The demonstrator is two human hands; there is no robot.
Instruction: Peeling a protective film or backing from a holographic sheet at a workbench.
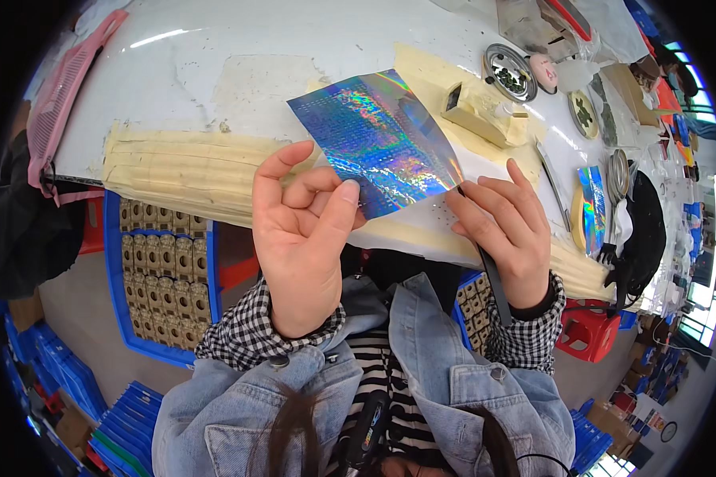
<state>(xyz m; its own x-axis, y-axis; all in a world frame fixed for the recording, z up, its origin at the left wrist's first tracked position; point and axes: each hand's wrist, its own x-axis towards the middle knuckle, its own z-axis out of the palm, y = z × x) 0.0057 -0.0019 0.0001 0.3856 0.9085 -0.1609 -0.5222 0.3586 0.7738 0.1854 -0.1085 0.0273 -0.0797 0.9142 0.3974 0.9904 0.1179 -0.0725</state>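
Observation:
A shiny blue holographic sheet (378,139), covered in rows of small marks, is raised above the table edge and tilted. My left hand (302,234) pinches its lower left corner between thumb and fingers. Dark tweezers (495,285) lie in my right hand (505,230), their back end running down past the wrist. The tweezers' dark tip meets the sheet's lower right corner, with my fingertips beside it. Whether the tip grips anything there is too small to tell. Beneath the sheet, small dark specks show on a pale surface.
Yellowish tape (175,167) covers the table's front edge. On the right are a cream block-shaped fixture (485,115), a round metal dish (510,73) of dark bits, a metal tool (553,184) and another holographic piece (591,208). A blue tray (113,270) of tan parts stands below left.

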